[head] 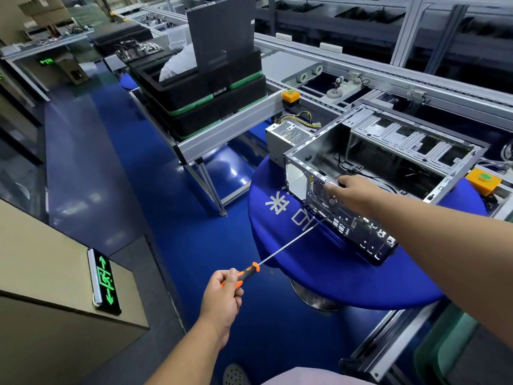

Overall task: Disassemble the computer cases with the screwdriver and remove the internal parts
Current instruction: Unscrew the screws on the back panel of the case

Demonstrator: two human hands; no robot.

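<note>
So the left hand (226, 287) was wrapped around the orange-and-black handle of the screwdriver (277, 255), fingers curled tight on it, and the long shaft ran up and to the right from those fingers, ending with its tip at the rear panel of the computer case (361, 190). That's the whole thing really: the tool's long axis pointed straight from the left fingers at the back of the case, low down near the port cutouts, so whatever screw it was after would've been at the far end of the shaft, well apart from the grip. Couldn't actually make out a screw head there, way too small and the tip blended into the metal. The case lay on its side on the blue round table (319, 273), open side up, looking mostly gutted. The right hand (352, 194) was much nearer the case, right on the top edge of the rear panel above the fan grille, fingers bent over the rim like it was bracing it. Fingertips were partly hidden behind the edge, so how hard it gripped I couldn't say. A power supply (288, 137) sat just beyond the case.
</note>
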